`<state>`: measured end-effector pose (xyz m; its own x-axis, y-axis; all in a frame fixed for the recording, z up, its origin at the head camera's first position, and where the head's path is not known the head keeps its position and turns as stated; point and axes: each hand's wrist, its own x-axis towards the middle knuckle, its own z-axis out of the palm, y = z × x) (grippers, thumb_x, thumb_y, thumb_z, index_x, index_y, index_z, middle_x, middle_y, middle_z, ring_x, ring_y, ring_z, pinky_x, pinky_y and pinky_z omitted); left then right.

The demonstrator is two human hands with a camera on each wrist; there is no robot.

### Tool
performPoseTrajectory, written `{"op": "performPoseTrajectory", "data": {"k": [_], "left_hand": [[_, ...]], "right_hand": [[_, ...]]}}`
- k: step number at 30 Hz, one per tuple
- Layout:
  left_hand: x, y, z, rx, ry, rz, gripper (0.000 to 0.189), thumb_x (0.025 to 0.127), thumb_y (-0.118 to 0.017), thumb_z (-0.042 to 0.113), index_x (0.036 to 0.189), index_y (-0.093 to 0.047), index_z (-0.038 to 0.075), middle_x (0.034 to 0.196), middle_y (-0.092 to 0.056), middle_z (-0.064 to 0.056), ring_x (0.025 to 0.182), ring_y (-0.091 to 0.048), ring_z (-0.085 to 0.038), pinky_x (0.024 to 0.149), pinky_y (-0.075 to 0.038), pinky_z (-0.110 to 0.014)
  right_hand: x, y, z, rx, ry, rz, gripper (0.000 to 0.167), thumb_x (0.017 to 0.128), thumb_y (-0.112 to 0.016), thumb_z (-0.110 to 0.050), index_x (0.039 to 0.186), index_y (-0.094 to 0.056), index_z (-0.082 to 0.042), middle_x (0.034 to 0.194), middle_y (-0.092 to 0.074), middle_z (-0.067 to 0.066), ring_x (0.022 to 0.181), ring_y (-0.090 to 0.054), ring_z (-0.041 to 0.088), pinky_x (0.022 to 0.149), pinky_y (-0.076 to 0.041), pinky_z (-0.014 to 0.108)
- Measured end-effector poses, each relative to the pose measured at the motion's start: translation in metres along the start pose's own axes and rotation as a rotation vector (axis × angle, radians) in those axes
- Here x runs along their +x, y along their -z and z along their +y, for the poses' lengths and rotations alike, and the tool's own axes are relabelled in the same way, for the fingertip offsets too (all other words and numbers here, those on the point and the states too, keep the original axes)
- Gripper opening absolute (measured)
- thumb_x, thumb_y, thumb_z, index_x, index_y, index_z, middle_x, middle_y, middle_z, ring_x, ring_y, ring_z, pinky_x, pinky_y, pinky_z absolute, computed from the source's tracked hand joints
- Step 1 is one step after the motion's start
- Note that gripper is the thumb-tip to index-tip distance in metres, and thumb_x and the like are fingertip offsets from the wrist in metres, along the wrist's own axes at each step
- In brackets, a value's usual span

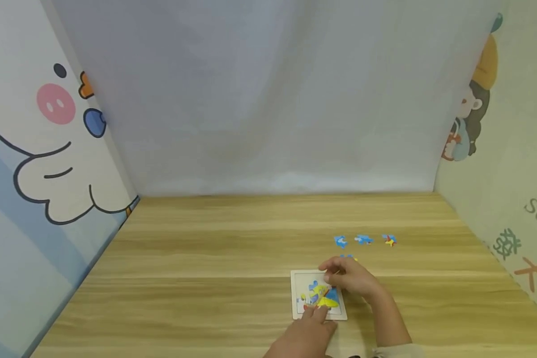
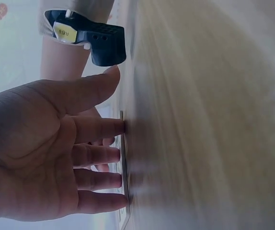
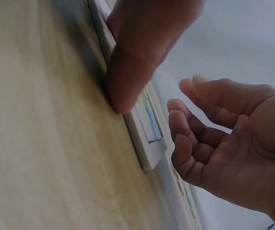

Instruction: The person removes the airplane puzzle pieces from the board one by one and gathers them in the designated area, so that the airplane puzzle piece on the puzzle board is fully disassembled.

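Observation:
A square puzzle board [image 1: 297, 286] with a pale frame lies on the table, partly filled with yellow and blue pieces. My left hand [image 1: 302, 333] rests its fingertips on the board's near edge; the left wrist view shows those fingers straight, side by side. Over the board's far right corner hovers my right hand [image 1: 351, 278], thumb and fingers loosely bent, with no piece visible between them in the right wrist view. Just beyond that hand, some loose pieces [image 1: 349, 256] are partly hidden by it.
Farther back on the wooden table [image 1: 183, 278] lie three puzzle pieces in a row: a blue one [image 1: 340, 241], another blue one [image 1: 364, 239] and a blue, red and yellow one [image 1: 390, 240]. A grey curtain [image 1: 268, 99] hangs behind, with printed panels on both sides.

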<state>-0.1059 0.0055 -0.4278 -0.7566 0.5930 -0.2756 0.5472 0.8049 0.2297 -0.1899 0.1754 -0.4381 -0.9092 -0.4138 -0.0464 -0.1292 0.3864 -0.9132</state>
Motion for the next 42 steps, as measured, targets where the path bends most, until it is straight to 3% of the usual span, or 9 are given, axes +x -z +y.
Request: {"op": "performPoseTrajectory", "data": {"k": [7,14,20,25,28,42], "left_hand": [[0.000,0.002,0.000,0.059,-0.031,0.033,0.062,0.074,-0.072,0.050,0.128,-0.056,0.022,0.124,-0.045,0.005,0.118,-0.040,-0.018,0.080,-0.048,-0.032],[0.001,-0.002,0.002,0.136,0.017,0.024,0.067,0.077,-0.073,0.042,0.136,-0.047,0.022,0.134,-0.039,0.006,0.125,-0.036,-0.018,0.082,-0.047,-0.033],[0.002,-0.011,0.006,0.176,0.081,-0.006,0.057,0.087,-0.062,0.038,0.139,-0.042,0.026,0.140,-0.030,0.006,0.129,-0.029,-0.018,0.086,-0.043,-0.036],[0.003,-0.014,0.005,0.105,0.130,-0.050,0.072,0.079,-0.065,0.051,0.142,-0.037,0.029,0.149,-0.022,-0.001,0.134,-0.022,-0.029,0.094,-0.035,-0.051],[0.001,-0.014,0.004,0.047,0.134,-0.041,0.074,0.078,-0.066,0.052,0.142,-0.038,0.029,0.150,-0.022,-0.005,0.134,-0.022,-0.033,0.094,-0.032,-0.058],[0.001,-0.012,0.002,0.029,0.115,-0.065,0.078,0.078,-0.067,0.050,0.144,-0.034,0.025,0.151,-0.023,0.000,0.135,-0.022,-0.026,0.096,-0.035,-0.051]], "right_hand": [[0.008,-0.002,0.005,-0.049,-0.011,-0.066,0.022,0.086,-0.062,-0.004,0.107,-0.062,0.002,0.090,-0.056,0.007,0.086,-0.049,0.022,0.074,-0.044,0.030],[0.013,-0.002,0.002,-0.064,-0.006,-0.123,0.023,0.082,-0.062,0.001,0.105,-0.063,0.004,0.093,-0.061,0.007,0.084,-0.054,0.020,0.074,-0.045,0.032],[0.015,-0.003,0.000,-0.090,-0.029,-0.151,0.022,0.081,-0.063,0.001,0.103,-0.066,0.002,0.102,-0.064,0.008,0.092,-0.055,0.021,0.079,-0.046,0.036],[0.016,-0.004,0.001,-0.104,-0.029,-0.172,0.020,0.081,-0.064,0.000,0.101,-0.067,0.001,0.103,-0.065,0.009,0.093,-0.056,0.021,0.080,-0.047,0.037],[0.017,-0.004,0.002,-0.112,-0.027,-0.181,0.019,0.081,-0.064,0.000,0.100,-0.067,0.000,0.100,-0.065,0.007,0.090,-0.056,0.019,0.079,-0.046,0.036],[0.011,-0.003,0.007,-0.074,-0.008,-0.164,0.020,0.081,-0.062,0.003,0.100,-0.065,0.000,0.094,-0.063,0.005,0.086,-0.055,0.020,0.076,-0.046,0.036]]}}
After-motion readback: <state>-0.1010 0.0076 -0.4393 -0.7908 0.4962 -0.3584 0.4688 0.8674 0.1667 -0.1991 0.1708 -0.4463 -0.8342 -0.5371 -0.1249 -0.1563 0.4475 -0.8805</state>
